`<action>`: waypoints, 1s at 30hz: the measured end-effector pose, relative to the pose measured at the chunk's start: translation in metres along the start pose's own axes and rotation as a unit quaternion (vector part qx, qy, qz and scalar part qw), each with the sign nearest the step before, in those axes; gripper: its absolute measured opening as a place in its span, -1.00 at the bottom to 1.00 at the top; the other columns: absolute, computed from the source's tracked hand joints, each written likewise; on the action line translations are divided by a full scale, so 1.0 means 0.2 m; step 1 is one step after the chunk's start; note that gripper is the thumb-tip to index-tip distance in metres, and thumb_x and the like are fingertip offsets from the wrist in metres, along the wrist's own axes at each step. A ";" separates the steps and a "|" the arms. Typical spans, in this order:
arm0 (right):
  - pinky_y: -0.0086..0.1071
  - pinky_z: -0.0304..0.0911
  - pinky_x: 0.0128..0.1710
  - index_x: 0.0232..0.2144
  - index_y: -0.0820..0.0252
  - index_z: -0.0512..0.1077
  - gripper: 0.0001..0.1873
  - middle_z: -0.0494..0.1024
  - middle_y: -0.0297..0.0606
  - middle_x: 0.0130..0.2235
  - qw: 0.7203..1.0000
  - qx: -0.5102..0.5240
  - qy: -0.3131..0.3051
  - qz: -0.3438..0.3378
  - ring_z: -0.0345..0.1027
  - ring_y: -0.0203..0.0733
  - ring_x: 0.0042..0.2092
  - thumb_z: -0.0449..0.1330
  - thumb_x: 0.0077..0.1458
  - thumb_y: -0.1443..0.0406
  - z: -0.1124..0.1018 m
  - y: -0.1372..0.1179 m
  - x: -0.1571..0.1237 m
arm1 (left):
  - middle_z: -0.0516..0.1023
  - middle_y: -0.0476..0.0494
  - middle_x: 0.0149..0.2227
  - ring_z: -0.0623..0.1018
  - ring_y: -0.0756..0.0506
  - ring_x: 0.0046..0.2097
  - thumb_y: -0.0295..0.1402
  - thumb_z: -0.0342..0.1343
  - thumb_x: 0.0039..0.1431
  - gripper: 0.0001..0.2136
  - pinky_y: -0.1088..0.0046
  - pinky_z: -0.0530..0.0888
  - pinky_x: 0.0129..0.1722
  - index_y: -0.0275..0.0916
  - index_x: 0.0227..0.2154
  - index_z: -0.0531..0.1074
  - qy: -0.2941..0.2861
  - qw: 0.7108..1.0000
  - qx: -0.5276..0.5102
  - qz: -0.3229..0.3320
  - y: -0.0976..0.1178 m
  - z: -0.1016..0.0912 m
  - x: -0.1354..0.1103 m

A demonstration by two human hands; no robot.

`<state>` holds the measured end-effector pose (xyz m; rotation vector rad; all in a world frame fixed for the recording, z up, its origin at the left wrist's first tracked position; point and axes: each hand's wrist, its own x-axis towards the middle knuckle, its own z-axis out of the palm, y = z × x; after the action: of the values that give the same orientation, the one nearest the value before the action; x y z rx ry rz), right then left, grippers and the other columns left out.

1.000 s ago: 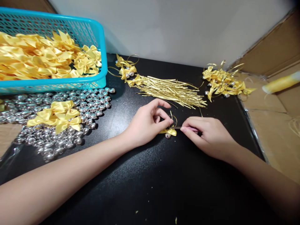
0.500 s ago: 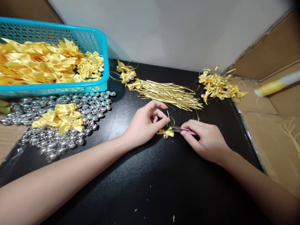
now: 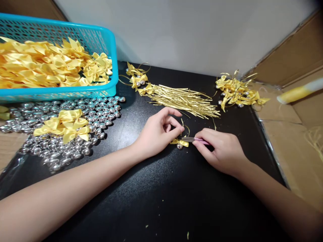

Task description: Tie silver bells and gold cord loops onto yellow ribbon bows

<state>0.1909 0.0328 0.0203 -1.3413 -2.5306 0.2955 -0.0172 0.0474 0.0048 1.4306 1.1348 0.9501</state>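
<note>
Ribbon bow (image 3: 185, 144), yellow and satiny, lies on the black tabletop (image 3: 202, 195) between our hands, a shiny silver bead (image 3: 179, 146) just below its middle. Above it rises a thin gold cord (image 3: 187, 127), bent in an open curve. Our left hand (image 3: 158, 132) has thumb and forefinger pinched together, seemingly on that cord; the other fingers curl loosely. Our right hand (image 3: 222, 149) grips pink-handled snips (image 3: 201, 141), their dark blades reaching the bow beside our left fingertips. We cannot tell whether cord lies between the blades.

We judge the step in hand to be trimming the cord; the next move calls for a steady pinch, with the blades clear of ribbon and skin.

Beyond, straight metallic strands (image 3: 186, 101) lie in a loose bundle, with tied ornaments (image 3: 238, 90) heaped to its right. To our left, smooth, rounded silver beads (image 3: 54, 163) spread below a latticed blue plastic basket (image 3: 115, 67) of soft, pointed bows (image 3: 45, 64). Creased brown cardboard (image 3: 285, 144) stands at our right.
</note>
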 end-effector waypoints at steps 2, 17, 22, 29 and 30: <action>-0.41 0.02 -0.48 -0.40 0.16 0.47 -0.73 0.55 -0.37 -0.42 1.000 0.000 -0.002 0.000 0.37 -0.30 -0.45 0.04 0.23 0.20 0.00 0.00 0.00 | 0.57 -0.06 -0.41 0.24 0.09 -0.54 -0.42 0.19 0.11 -0.73 0.55 0.23 -0.54 -0.28 -0.14 0.32 -0.001 1.000 0.000 0.000 0.00 0.00 0.00; -0.43 0.08 -0.44 -0.42 0.17 0.46 -0.74 0.55 -0.35 -0.42 0.999 0.019 0.007 0.025 0.38 -0.31 -0.43 0.06 0.23 0.22 0.00 0.01 -0.01 | 0.57 -0.05 -0.41 0.25 0.09 -0.55 -0.42 0.19 0.10 -0.73 0.56 0.23 -0.54 -0.27 -0.14 0.32 0.002 1.000 -0.002 -0.003 0.01 0.00 0.00; -0.43 0.09 -0.44 -0.39 0.16 0.45 -0.76 0.52 -0.33 -0.43 0.998 0.028 0.026 0.046 0.36 -0.29 -0.43 0.05 0.22 0.21 -0.05 0.05 -0.01 | 0.54 -0.02 -0.42 0.23 0.10 -0.55 -0.43 0.21 0.09 -0.73 0.55 0.21 -0.55 -0.28 -0.14 0.33 0.006 1.000 -0.019 -0.005 0.01 0.00 0.00; -0.42 0.08 -0.49 -0.36 0.16 0.41 -0.80 0.34 -0.40 -0.53 0.966 0.169 0.107 0.167 0.16 -0.32 -0.52 0.16 0.13 0.14 -0.10 0.15 0.00 | 0.49 0.03 -0.46 0.29 0.11 -0.54 -0.43 0.22 0.08 -0.72 0.55 0.25 -0.51 -0.26 -0.16 0.32 0.002 0.989 -0.148 -0.022 0.01 -0.01 -0.01; -0.43 0.05 -0.52 -0.36 0.16 0.42 -0.79 0.29 -0.42 -0.56 0.955 0.213 0.107 0.178 0.11 -0.34 -0.54 0.21 0.08 0.14 -0.10 0.14 0.01 | 0.50 0.03 -0.45 0.34 0.09 -0.52 -0.42 0.22 0.07 -0.72 0.55 0.28 -0.49 -0.25 -0.16 0.31 -0.004 0.986 -0.164 -0.026 0.02 -0.02 -0.01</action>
<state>0.2183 0.0509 0.0305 -1.5383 -1.8962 0.6810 -0.0201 0.0470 0.0085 1.1321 0.9542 1.0399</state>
